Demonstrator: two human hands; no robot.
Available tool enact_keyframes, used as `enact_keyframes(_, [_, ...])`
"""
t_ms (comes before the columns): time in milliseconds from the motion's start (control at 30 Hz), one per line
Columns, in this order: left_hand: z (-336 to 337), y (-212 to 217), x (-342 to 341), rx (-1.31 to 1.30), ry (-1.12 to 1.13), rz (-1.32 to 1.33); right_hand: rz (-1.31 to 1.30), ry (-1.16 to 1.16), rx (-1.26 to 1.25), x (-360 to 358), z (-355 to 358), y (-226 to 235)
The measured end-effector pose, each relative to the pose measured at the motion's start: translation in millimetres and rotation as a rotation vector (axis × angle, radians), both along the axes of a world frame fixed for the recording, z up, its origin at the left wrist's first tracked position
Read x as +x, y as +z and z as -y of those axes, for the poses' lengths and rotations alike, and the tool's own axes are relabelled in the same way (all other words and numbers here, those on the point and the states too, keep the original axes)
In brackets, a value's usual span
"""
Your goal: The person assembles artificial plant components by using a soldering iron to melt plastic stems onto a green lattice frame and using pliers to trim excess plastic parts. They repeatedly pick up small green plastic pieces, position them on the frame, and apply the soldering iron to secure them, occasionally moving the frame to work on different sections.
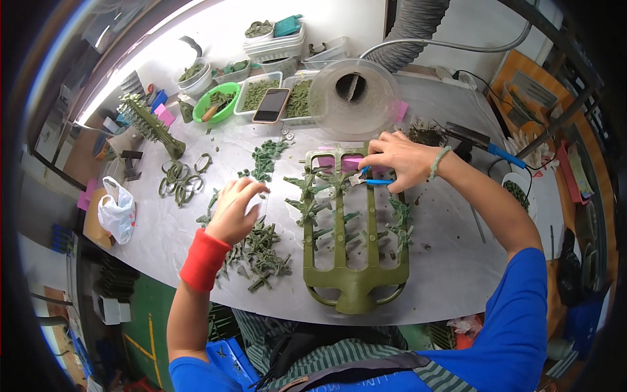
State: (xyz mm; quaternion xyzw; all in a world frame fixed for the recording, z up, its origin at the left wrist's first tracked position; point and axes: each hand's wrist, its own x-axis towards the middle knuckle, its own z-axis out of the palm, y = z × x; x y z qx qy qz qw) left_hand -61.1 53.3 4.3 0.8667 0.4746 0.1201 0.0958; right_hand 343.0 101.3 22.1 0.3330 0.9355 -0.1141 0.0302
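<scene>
My right hand [406, 160], with a beaded bracelet at its wrist, is closed on small blue-handled pliers [380, 182]. The pliers' jaws point left, over the upper middle of an olive-green plastic frame [356, 279] with long bars. Small green leaf-like pieces [400, 225] sit along the bars of this frame. My left hand [234, 212], above a red wristband, hovers left of the frame with a gap between thumb and fingers; I see nothing between them. Below it lies a pile of loose green pieces [261, 251], and beyond it another heap of small green pieces [266, 159].
At the back stand tubs of green parts [260, 91], a bright green bowl [219, 103], a phone [271, 105] and a clear round hood [356, 98] joined to a duct. Green rings [179, 183] and a white bag [117, 210] are at left; a blue-handled tool [506, 155] lies right.
</scene>
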Motion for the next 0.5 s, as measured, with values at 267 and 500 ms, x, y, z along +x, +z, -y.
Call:
enact_keyframes(267, [-26.1, 2.6, 100.5, 0.192, -0.301, 0.07, 0.045, 0.028, -0.018, -11.9, -1.1, 3.8])
enact_keyframes(500, [-46.0, 1.1, 118.7, 0.243, -0.346, -0.139, 0.095, 0.051, -0.063, -14.1, -7.7, 2.1])
